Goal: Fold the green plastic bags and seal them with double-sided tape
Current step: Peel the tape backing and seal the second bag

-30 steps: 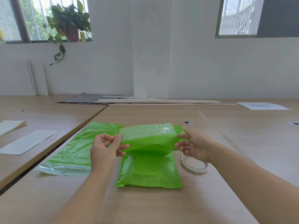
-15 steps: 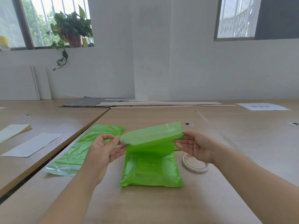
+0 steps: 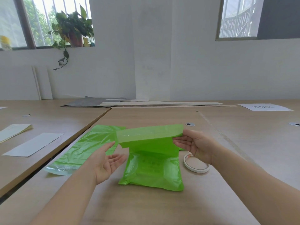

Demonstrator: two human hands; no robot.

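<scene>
Green plastic bag (image 3: 152, 171): lies near the middle of the light wooden table (image 3: 146, 207), lower part flat on the surface, closed bottom edge toward the camera. Upper flap (image 3: 149, 133): lifted off the table and bent back over the bag's body, held as a level band above it, with a glossy strip along its top face.

Right hand (image 3: 193, 143): pinches the right end of that flap, thumb on top, straight fingers underneath. Left hand (image 3: 105, 161): palm up, fingers spread and relaxed, grips nothing — hovers just beside the flap's left end and the bag's left edge; contact impossible to judge.

Roll of double-sided tape (image 3: 196, 165): white, flat on the table just right of the bag, under the right wrist. Second green bag (image 3: 86, 148): spread flat to the left, clear strip at its near end, partly hidden behind the left hand.

Farther back on the same table: round cable grommet (image 3: 190, 124), bundle of pale wooden strips (image 3: 162, 103), grey sheets (image 3: 90, 102), printed white sheet (image 3: 264, 107) at far right. On the neighbouring table (image 3: 48, 117) at left: white paper strip (image 3: 34, 146) and yellowish sheets (image 3: 14, 130). On the window sill — potted trailing plant (image 3: 73, 28).
</scene>
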